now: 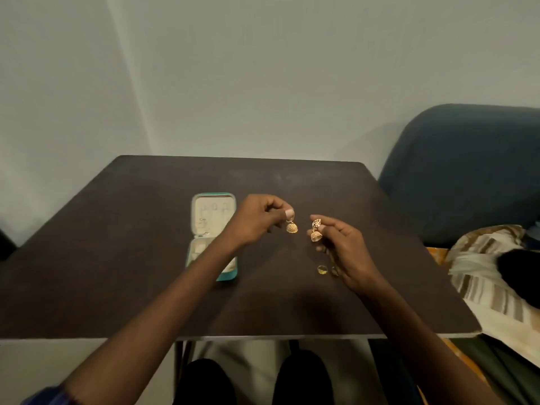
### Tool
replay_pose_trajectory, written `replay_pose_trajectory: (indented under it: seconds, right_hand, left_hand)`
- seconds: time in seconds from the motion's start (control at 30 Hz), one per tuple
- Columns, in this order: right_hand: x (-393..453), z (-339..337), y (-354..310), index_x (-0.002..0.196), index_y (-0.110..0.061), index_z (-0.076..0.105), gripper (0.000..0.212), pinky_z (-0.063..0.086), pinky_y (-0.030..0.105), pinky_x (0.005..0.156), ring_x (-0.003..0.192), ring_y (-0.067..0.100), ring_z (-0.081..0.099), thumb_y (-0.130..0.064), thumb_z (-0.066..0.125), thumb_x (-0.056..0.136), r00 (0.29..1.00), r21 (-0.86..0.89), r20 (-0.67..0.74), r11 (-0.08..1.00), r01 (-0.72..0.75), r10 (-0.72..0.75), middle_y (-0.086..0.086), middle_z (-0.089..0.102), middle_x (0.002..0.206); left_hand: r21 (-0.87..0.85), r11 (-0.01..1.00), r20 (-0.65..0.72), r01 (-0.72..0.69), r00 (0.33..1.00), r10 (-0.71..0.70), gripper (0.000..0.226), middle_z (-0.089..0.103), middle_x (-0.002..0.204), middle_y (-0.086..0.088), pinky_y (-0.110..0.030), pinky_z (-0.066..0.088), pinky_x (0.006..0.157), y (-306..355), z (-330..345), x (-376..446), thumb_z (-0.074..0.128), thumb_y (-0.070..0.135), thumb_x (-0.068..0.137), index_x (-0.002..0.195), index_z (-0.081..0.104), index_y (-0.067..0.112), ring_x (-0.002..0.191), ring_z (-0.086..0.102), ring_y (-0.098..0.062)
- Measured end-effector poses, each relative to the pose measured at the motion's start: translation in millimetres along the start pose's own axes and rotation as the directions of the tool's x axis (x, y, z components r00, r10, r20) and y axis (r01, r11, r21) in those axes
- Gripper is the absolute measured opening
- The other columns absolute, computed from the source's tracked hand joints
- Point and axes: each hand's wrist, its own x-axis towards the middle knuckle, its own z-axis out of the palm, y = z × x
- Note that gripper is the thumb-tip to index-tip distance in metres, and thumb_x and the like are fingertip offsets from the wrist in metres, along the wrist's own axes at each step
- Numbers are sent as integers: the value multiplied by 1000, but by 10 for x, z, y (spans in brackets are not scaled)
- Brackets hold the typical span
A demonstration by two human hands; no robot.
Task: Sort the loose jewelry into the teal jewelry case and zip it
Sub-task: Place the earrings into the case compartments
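The teal jewelry case (213, 213) lies open on the dark table (117, 258), its cream lining up; my left forearm crosses over its near half. Just right of the case, my left hand (257, 219) pinches a gold bell-shaped earring (292, 227) that hangs above the table. My right hand (344, 249) pinches a matching gold earring (316, 232) a little to the right of the first. Two small gold rings (322, 269) lie on the table beside my right wrist, one partly hidden by it.
A dark blue padded chair (467, 171) stands past the table's right edge. A striped cloth bundle (491, 276) lies by the right front corner. The wall runs close behind the table. My knees show under the front edge.
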Motion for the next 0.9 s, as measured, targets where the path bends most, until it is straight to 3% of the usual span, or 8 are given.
replay_pose_trajectory:
  seconds: [0.17, 0.3, 0.4, 0.6, 0.73, 0.9]
  right_hand:
    - [6, 603, 137, 100, -6, 67, 20, 46, 18, 54, 64, 8, 61, -1, 51, 89, 992, 28, 106, 997, -70, 67, 2, 68, 70]
    - [27, 937, 260, 93, -12, 68, 19, 47, 18, 54, 70, 11, 62, -1, 54, 88, 983, -24, 161, 996, -89, 91, 0, 71, 74]
    - [28, 1053, 294, 95, -12, 69, 19, 48, 19, 56, 74, 11, 63, -2, 54, 88, 976, -100, 196, 992, -81, 99, 2, 72, 82]
    - [48, 1112, 322, 97, -12, 68, 18, 48, 15, 54, 73, 10, 63, -2, 55, 89, 962, -190, 244, 979, -75, 121, 6, 72, 88]
    - [56, 1122, 331, 98, -10, 67, 18, 46, 14, 52, 69, 7, 63, -1, 54, 89, 955, -255, 267, 965, -61, 131, 7, 71, 89]
    - [91, 1170, 370, 101, -6, 66, 20, 45, 12, 50, 62, -1, 63, 3, 53, 89, 938, -391, 321, 920, 5, 132, 9, 69, 89]
  left_hand:
    - [79, 990, -115, 118, 987, -108, 6, 66, 68, -3, -8, 42, 47, -192, -608, -276, 67, 15, 83, 80, 69, 11, 49, 56, 4]
    - [194, 933, -166, 303, 948, -273, 7, 67, 69, -1, -24, 48, 59, -456, -882, -396, 72, 14, 79, 73, 70, 11, 58, 59, -7]
    - [288, 882, -134, 372, 928, -348, 8, 70, 78, -5, -21, 48, 59, -612, -939, -457, 70, 14, 80, 82, 72, 6, 63, 61, -9]
    - [467, 816, -103, 340, 938, -332, 12, 69, 82, 0, -15, 40, 58, -738, -923, -504, 72, 18, 79, 85, 75, 8, 72, 58, -5]
    - [520, 798, -94, 306, 948, -302, 8, 72, 89, -3, -12, 35, 51, -772, -872, -489, 71, 17, 80, 83, 73, 9, 67, 56, -2]
    - [583, 762, -154, 282, 959, -237, 7, 70, 90, -4, -17, 41, 56, -789, -801, -490, 65, 17, 85, 81, 68, 12, 68, 56, -6]
